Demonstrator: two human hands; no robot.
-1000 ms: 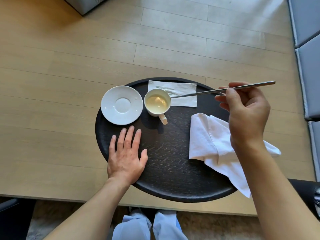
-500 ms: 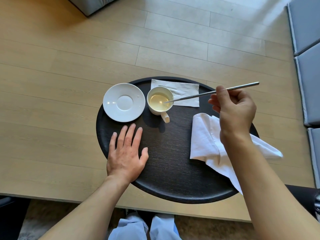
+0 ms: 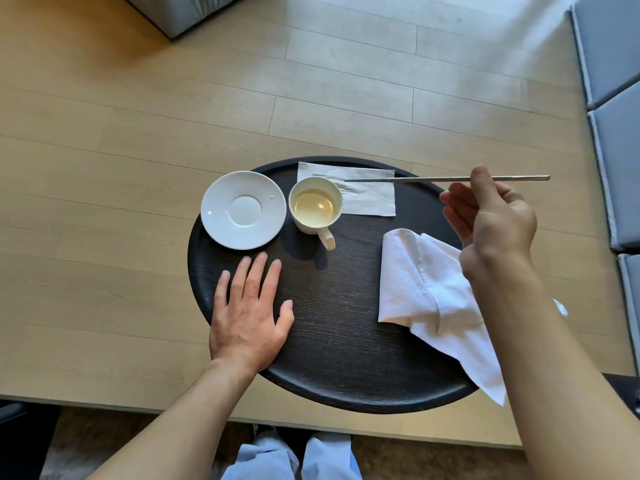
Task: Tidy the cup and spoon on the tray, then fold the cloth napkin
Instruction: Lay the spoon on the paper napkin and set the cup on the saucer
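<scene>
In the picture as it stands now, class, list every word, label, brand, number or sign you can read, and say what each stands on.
None can be read.
The paper napkin shows only faint creases or an embossed mark, too blurred to tell.
The cup, saucer, spoon, cloth napkin and tray look plain.

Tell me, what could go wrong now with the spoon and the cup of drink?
The spoon, held in the right hand, hangs over the paper napkin beside the cup; if it is wet, it may drip. The cup is partly full of pale liquid, so a knock or quick lift might spill it onto the tray. The cloth napkin lies close enough that a spill could reach it.
</scene>
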